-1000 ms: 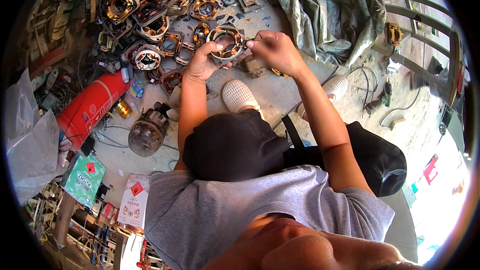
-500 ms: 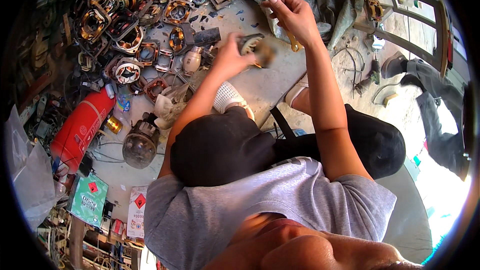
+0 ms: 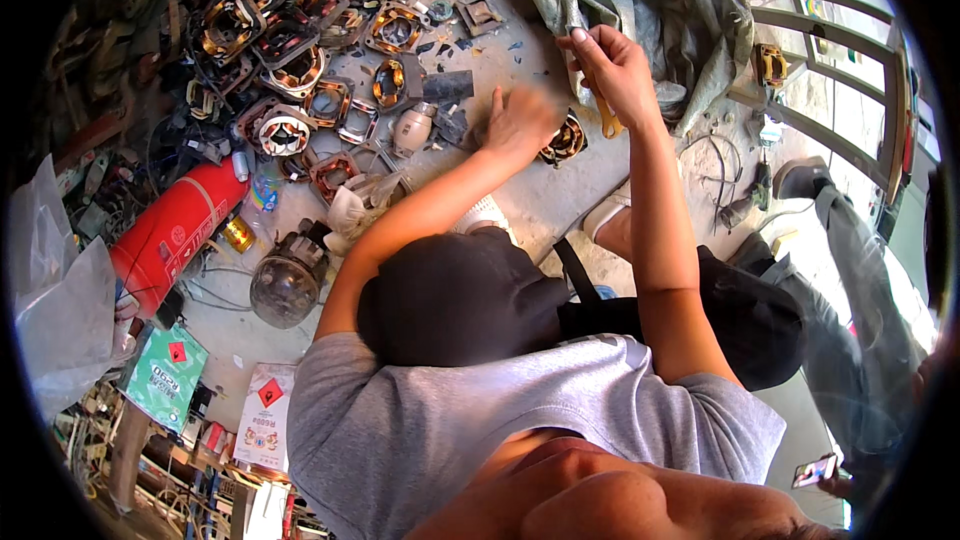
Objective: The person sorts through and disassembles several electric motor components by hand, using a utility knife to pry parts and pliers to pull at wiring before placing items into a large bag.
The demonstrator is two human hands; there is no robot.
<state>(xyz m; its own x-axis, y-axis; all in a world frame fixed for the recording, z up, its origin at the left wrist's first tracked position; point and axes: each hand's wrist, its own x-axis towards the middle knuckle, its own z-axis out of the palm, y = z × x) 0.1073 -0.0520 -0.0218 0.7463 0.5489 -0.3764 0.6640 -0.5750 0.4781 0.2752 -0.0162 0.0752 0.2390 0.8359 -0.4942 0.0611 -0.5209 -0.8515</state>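
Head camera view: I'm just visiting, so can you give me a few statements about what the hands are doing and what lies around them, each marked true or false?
1. The left hand rests on a copper-wound motor part on the floor. True.
2. The right hand is empty. False: it grips a yellow-handled tool.
3. A red cylinder lies on the person's left side. True.
4. The pile of motor parts lies to the person's right. False: it spreads to the upper left of the hands.
5. The right hand is raised near a grey tarp. True.
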